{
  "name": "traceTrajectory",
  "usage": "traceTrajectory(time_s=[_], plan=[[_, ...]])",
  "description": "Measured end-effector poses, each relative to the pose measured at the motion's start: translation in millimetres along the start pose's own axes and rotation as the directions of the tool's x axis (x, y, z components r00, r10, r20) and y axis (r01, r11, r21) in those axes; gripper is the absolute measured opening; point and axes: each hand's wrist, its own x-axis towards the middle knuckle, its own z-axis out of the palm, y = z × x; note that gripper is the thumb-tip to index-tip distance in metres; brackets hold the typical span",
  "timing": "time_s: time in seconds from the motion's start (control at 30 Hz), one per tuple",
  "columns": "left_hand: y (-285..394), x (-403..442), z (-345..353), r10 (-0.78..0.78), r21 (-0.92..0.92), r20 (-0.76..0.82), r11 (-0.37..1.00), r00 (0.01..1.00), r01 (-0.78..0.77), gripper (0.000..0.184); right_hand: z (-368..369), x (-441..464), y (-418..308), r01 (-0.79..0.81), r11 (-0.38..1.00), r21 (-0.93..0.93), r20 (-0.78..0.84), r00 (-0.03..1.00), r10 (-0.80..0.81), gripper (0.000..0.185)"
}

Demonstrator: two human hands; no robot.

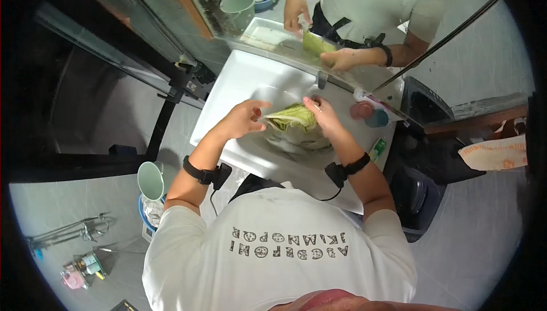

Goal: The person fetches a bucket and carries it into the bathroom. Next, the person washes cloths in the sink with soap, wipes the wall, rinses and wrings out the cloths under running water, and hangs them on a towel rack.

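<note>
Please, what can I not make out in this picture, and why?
In the head view:
Right hand: some fingers hidden behind the green cloth.
Sink: its bottom partly hidden by the cloth.
Blue basin: partly hidden by the pale bucket and sleeve.
Small green item: any print too small to read.

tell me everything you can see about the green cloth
The green cloth is yellowish green with a pale edge, soft-looking, bunched and creased into folds. It hangs above the basin of the white sink, gripped at its far right part by the right hand. The open left hand is at its left end; whether those fingers touch it is unclear. Its full shape is hidden by the folds.
</note>
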Motion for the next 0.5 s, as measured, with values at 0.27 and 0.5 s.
traceTrajectory(time_s=[0.27,0.5], plan=[[79.8,-8.6,-52.1,0.281,0.286,-0.226,0.934,0.933,-0.212,0.010,31.4,-20.5,-114.8,0.381,0.641,-0.666,0.185,0.917,-0.354,0.035],[76.9,-1.3,-98.8,0.232,-0.047,-0.153,0.969,0.960,-0.242,0.008,94.6,1.0,-160.0,0.465,0.880,-0.100,0.437,0.815,-0.380,0.021]])
